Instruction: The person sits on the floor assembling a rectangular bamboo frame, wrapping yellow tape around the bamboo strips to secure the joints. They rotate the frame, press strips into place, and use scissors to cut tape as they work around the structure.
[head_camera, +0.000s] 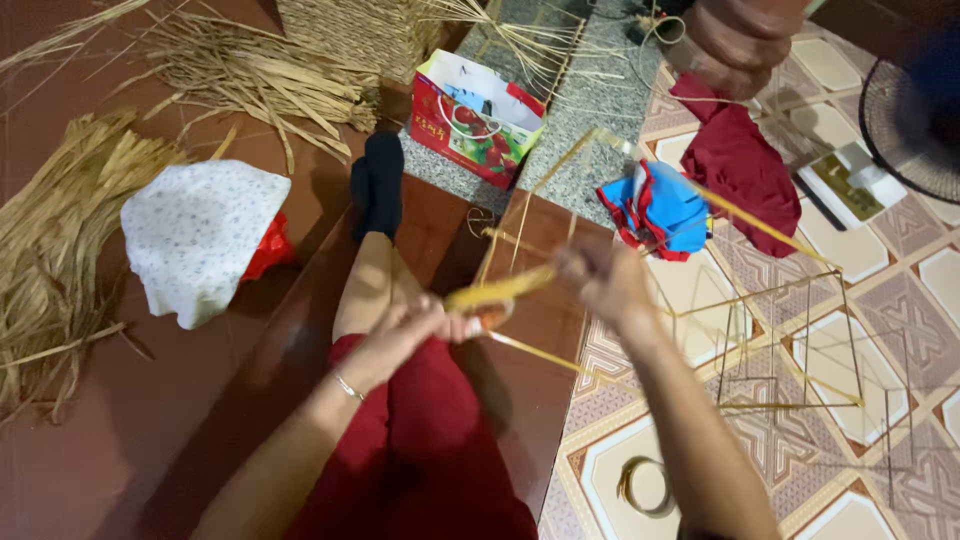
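Head view: left hand (415, 325) fingers closed around a bundle of straw strips (500, 290) over the lap; right hand (600, 280) pinching one strip just beyond. Light, springy, brittle-looking; best held near the pinched base.

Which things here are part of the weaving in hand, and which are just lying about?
In use: left hand, right hand, yellow straw strips, thin wire frame.
Lying about: red paper gift bag, white spotted cloth, blue-red fabric, tape roll.
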